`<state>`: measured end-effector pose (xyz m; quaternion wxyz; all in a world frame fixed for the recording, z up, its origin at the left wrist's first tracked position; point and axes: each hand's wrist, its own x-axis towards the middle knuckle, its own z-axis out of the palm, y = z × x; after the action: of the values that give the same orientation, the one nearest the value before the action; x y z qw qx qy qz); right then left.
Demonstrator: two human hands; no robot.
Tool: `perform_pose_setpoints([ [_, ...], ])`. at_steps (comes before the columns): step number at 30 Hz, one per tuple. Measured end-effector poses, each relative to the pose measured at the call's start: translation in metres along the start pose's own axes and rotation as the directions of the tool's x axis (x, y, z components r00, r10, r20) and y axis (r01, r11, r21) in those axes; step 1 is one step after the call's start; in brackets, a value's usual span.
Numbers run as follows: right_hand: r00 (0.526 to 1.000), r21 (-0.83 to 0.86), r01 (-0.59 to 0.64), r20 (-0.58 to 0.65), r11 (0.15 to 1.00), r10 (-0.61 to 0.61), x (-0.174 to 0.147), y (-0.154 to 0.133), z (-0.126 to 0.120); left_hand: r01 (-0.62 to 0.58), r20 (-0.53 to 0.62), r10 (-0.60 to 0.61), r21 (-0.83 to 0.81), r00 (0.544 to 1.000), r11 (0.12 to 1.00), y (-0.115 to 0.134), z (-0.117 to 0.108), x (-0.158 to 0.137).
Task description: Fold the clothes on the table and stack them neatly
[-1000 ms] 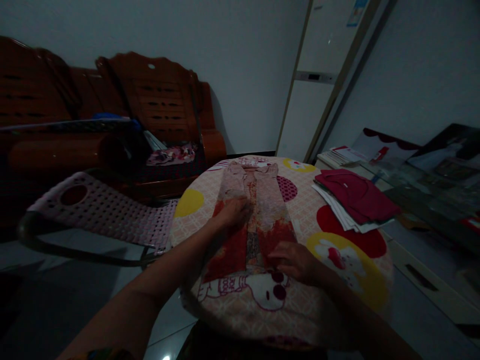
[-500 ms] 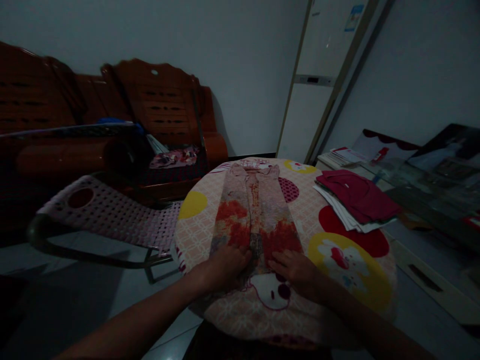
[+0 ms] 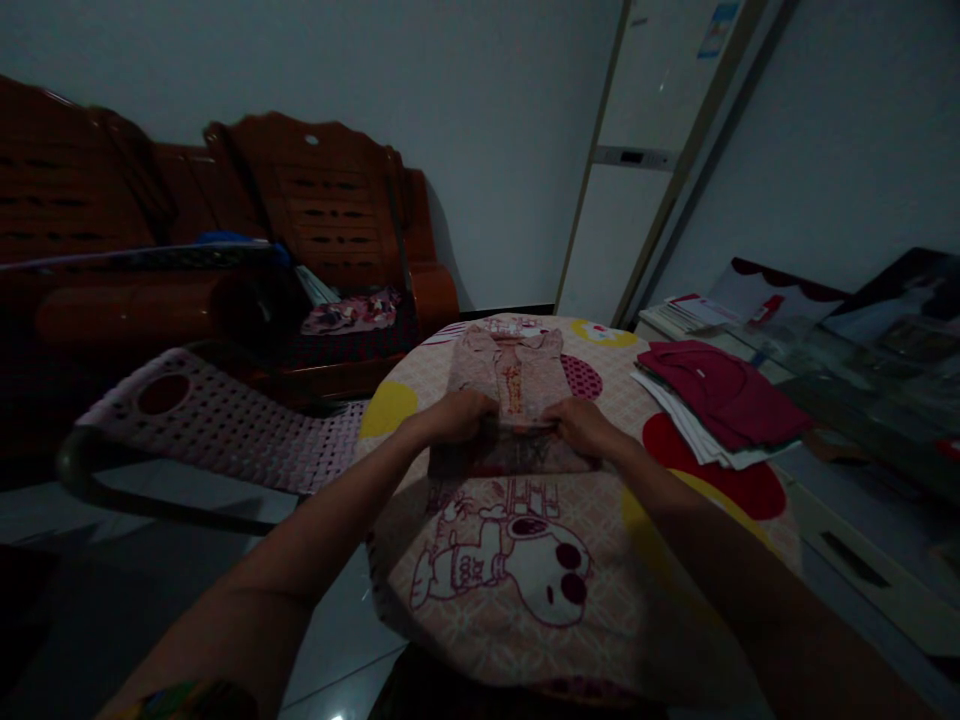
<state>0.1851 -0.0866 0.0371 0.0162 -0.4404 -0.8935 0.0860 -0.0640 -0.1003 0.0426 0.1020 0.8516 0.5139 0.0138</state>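
A pinkish patterned shirt (image 3: 472, 362) lies on the round table, its collar toward the far edge and its lower part doubled up over the rest. My left hand (image 3: 463, 415) is closed on the left end of the turned-up edge. On the right end, my right hand (image 3: 585, 424) grips the same edge, fingers wrapped over the cloth. Between the hands the raised edge hangs just above the lower fold. Under the shirt is a tablecloth (image 3: 487, 640) with a cartoon dog print, bare in front of the fold.
A stack of folded clothes with a dark red garment (image 3: 720, 385) on top lies at the table's right. To the left stands a woven chair (image 3: 225, 420). Behind it are a wooden bench (image 3: 322, 200) with cloth on it and a tall white cabinet unit (image 3: 622, 220).
Both hands have moved away from me, bringing the shirt's lower end up over its upper part. The near tablecloth with the dog print is now uncovered.
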Motion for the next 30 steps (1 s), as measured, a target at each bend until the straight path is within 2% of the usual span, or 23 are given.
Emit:
perform_pose_setpoints([
  [1,0.998,-0.015,-0.007,-0.059,1.0,0.006,0.015,0.005,-0.01,0.046,-0.029,-0.045,0.05,0.999,0.998,-0.006,-0.008,0.013],
  [3,0.974,-0.049,-0.08,-0.217,0.996,0.067,0.036,0.013,-0.021,0.167,-0.16,-0.145,0.135,0.977,0.977,-0.012,-0.015,0.029],
  [5,0.955,-0.054,-0.109,-0.282,0.993,0.09,0.039,0.019,-0.016,0.16,-0.221,-0.132,0.116,0.966,0.98,-0.013,-0.01,0.03],
  [7,0.973,-0.045,-0.051,-0.226,0.998,0.039,0.028,0.022,0.002,0.01,-0.126,-0.006,0.034,0.992,0.999,-0.01,0.005,0.019],
  [9,0.99,-0.044,0.039,-0.136,0.998,-0.045,0.012,0.025,0.027,-0.117,0.009,0.117,-0.03,0.993,0.993,-0.007,0.028,0.005],
  [12,0.991,-0.097,0.092,-0.085,0.991,-0.101,-0.005,0.027,0.062,-0.055,-0.036,0.055,0.014,0.998,0.998,-0.006,0.063,-0.008],
  [14,0.992,-0.12,0.063,-0.099,0.991,-0.075,-0.006,0.03,0.074,0.012,-0.096,-0.009,0.03,0.995,0.999,-0.009,0.076,-0.007],
  [16,0.992,-0.097,0.001,-0.128,0.995,-0.013,-0.002,0.035,0.074,0.038,-0.116,-0.036,0.017,0.993,0.999,-0.012,0.078,-0.003],
  [18,0.985,-0.038,-0.052,-0.165,0.998,0.045,-0.001,0.042,0.066,0.031,-0.11,-0.032,-0.01,0.993,0.999,-0.013,0.069,0.001],
  [20,0.978,0.02,-0.076,-0.192,0.997,0.078,-0.008,0.051,0.053,-0.048,-0.102,0.042,-0.055,0.994,0.997,-0.007,0.056,0.003],
  [23,0.984,0.113,-0.051,-0.163,0.992,0.07,-0.035,0.065,0.037,-0.249,-0.059,0.243,-0.169,0.968,0.954,0.009,0.04,0.001],
  [26,0.997,0.245,0.045,-0.067,0.968,-0.03,-0.067,0.071,0.033,-0.36,0.069,0.399,-0.31,0.914,0.88,0.025,0.037,-0.001],
  [30,0.979,0.404,0.161,0.048,0.901,-0.196,-0.089,0.066,0.038,-0.381,0.25,0.528,-0.458,0.812,0.803,0.035,0.041,0.003],
])
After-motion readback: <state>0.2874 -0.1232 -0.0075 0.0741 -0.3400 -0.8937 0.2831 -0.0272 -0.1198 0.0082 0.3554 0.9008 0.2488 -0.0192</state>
